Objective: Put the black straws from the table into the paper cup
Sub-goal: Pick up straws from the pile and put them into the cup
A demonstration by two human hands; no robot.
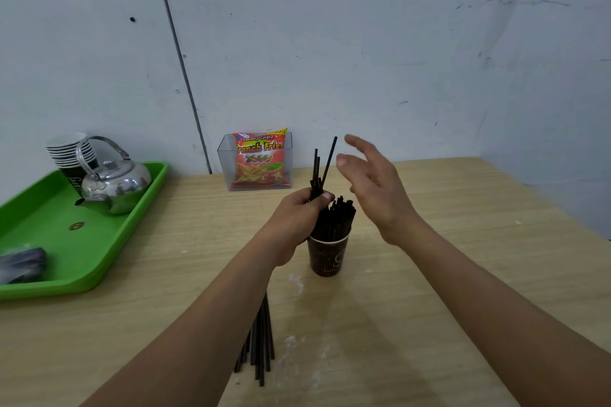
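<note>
A dark brown paper cup (326,256) stands on the wooden table (463,241), packed with several black straws (337,216). My left hand (297,218) grips a small bunch of black straws (321,168) upright, just left of and above the cup's rim. Hovering to the right of the cup, my right hand (373,182) is empty with its fingers spread and relaxed. More black straws (261,340) lie in a loose bundle on the table near me, partly hidden under my left forearm.
A green tray (49,241) at the left holds a metal kettle (114,182), stacked paper cups (71,150) and a dark bundle (21,263). A clear box with a French fries packet (259,160) stands against the wall behind the cup.
</note>
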